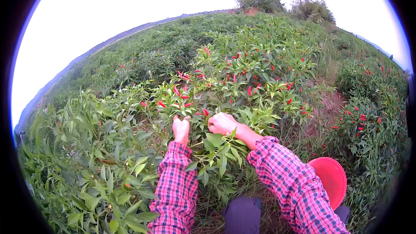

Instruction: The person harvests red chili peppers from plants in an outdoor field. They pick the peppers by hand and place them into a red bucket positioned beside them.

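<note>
Both hands reach into a chili pepper plant (182, 99) that bears ripe red pods and green leaves. My left hand (181, 129) is at its lower edge with the fingers curled, just below some red chili peppers (187, 105). Whether a pod or stem is between those fingers is hidden. My right hand (223, 124) is bent inward a short way to the right, its fingertips close to a red chili pepper (205, 112). What they pinch, if anything, does not show. A leafy green branch (216, 149) lies between the two forearms.
A red plastic basin (330, 178) sits low at right, partly behind my right sleeve. More chili plants (253, 68) with red pods spread ahead, and another row (364, 117) stands right, past a strip of bare reddish soil (328, 107). Tall foliage crowds the left. My trousered leg (242, 216) is below.
</note>
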Demonstrator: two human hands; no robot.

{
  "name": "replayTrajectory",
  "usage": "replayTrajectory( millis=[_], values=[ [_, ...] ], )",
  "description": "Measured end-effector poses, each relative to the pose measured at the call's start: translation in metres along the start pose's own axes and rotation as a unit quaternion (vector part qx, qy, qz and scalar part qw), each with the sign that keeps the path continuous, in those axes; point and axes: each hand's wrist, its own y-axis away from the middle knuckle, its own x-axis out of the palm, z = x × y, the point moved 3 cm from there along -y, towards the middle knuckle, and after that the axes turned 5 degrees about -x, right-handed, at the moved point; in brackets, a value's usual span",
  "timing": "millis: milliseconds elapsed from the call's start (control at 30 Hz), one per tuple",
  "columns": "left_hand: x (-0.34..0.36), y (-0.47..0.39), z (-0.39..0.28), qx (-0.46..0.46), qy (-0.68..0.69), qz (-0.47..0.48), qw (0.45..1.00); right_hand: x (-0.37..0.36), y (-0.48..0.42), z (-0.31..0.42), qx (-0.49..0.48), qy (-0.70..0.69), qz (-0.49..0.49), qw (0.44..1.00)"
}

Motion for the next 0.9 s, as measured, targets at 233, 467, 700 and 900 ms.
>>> replayTrajectory(
  millis=[233, 467, 700, 900],
  values=[
    [0.005, 0.059, -0.029, 0.073, 0.014, 0.027, 0.997, -0.019, 0.008, -0.047, 0.177, -0.145, -0.103, 0.968],
    [0.000, 0.111, -0.012, 0.172, 0.008, -0.061, 0.983, -0.019, -0.004, -0.028, 0.134, -0.025, -0.028, 0.990],
    [-0.005, 0.144, -0.012, 0.131, 0.011, -0.009, 0.991, 0.006, -0.002, -0.045, 0.096, -0.134, -0.078, 0.983],
    [-0.019, 0.174, -0.034, 0.319, -0.149, -0.067, 0.934, 0.013, 0.014, -0.054, 0.130, -0.231, -0.143, 0.953]
  ],
)
